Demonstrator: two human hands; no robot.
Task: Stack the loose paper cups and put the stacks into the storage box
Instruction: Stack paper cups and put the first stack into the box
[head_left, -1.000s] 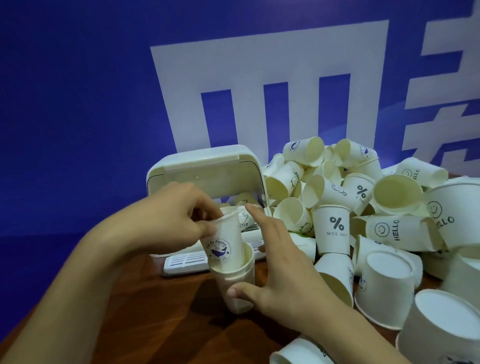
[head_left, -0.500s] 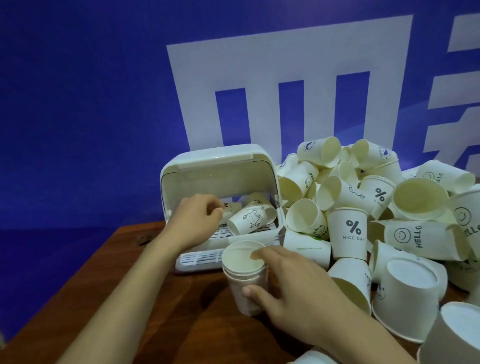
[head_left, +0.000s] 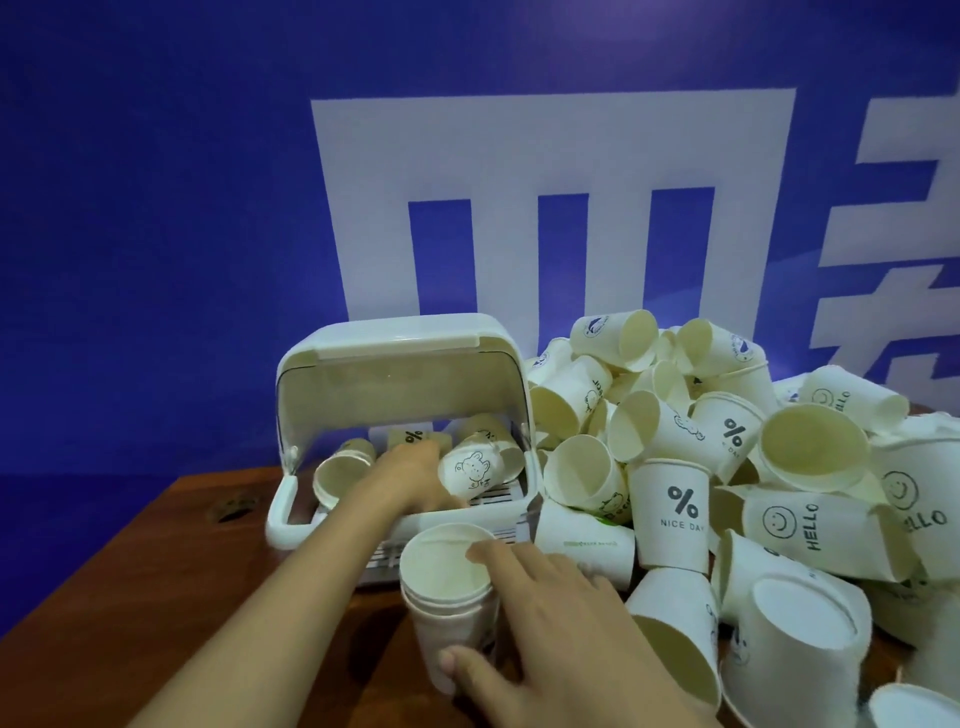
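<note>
A short stack of white paper cups (head_left: 449, 582) stands upright on the wooden table in front of the storage box. My right hand (head_left: 550, 618) holds it, thumb low on the side and index finger on the top rim. The white storage box (head_left: 395, 335) has its domed lid raised, and a few cups lie on their sides inside, one with a bear drawing (head_left: 470, 467). My left hand (head_left: 410, 475) reaches into the box beside the bear cup; its fingertips are partly hidden. A large heap of loose cups (head_left: 675, 512) fills the right side.
The brown wooden table (head_left: 156, 571) shows bare wood at the left and in front of the box, with a small dark hole (head_left: 231, 506) near its left edge. A blue wall with big white shapes (head_left: 545, 156) stands close behind the box and the heap.
My left hand pushed a cup down into the stack, let go and moved forward into the box. My right hand has stayed on the stack.
</note>
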